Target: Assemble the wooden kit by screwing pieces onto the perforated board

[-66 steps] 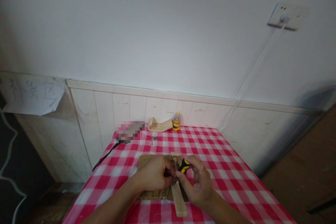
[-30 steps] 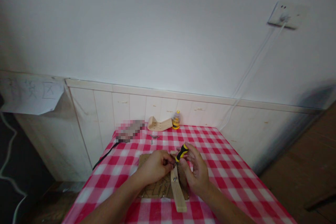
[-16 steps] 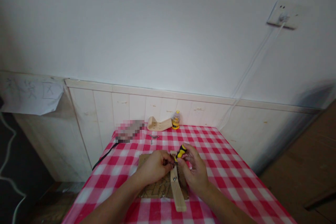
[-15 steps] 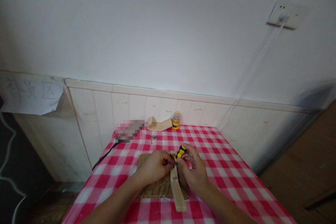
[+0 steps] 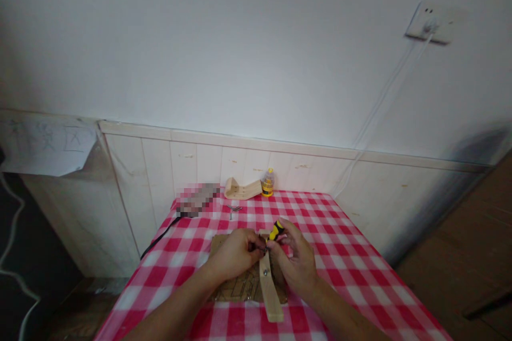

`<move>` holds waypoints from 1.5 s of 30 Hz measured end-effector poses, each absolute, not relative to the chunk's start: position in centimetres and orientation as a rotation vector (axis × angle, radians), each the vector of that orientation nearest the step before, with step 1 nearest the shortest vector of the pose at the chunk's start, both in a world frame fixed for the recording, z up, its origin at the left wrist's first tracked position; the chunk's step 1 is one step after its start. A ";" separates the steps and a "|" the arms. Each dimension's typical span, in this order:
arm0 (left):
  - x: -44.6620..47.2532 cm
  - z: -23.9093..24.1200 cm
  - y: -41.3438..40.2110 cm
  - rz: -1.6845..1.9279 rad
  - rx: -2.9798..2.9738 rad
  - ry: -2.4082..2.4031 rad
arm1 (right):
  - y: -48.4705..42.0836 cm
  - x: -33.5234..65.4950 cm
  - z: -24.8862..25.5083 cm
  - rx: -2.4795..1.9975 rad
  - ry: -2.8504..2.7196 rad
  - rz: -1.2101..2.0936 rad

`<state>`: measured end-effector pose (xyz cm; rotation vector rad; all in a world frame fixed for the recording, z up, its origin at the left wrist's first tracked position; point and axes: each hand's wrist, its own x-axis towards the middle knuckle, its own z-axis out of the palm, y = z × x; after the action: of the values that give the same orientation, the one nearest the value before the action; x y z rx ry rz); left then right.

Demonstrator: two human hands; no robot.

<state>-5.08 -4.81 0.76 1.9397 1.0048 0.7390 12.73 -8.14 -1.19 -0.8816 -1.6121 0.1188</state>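
My right hand (image 5: pixel 295 256) grips a yellow-and-black screwdriver (image 5: pixel 276 230), tilted with its tip down toward a pale wooden piece (image 5: pixel 271 295). Close by on the left, my left hand (image 5: pixel 239 253) has its fingertips pinched together at the screwdriver's tip; whatever they hold there is too small to make out. A metal screw or bolt head (image 5: pixel 265 273) shows in the wood nearer to me. Under the wood lies a brown board (image 5: pixel 237 289) with dark lines on it, partly covered by my left hand.
Farther back are a curved wooden part (image 5: pixel 242 189), a clear container with a yellow base (image 5: pixel 268 183) and several loose screws (image 5: pixel 234 209). A blurred-out object (image 5: pixel 200 199) with a black strap lies at the back left. The checked tablecloth (image 5: pixel 340 234) reaches the panelled wall.
The screwdriver's handle has turned slightly in my right hand. Both hands stay at the same spot on the wooden piece.
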 end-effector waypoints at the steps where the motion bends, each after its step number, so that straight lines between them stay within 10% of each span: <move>1: -5.1 0.7 -4.8 0.742 1.937 1.004 | -8.3 12.7 -1.1 -0.879 -1.592 0.125; 45: -5.7 1.6 -5.0 0.639 1.940 1.041 | -10.7 12.9 0.1 -0.646 -1.712 0.442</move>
<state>-5.68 -4.96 1.65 1.9402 1.0412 0.6387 12.86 -10.75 0.05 -0.6460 -1.7119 0.4417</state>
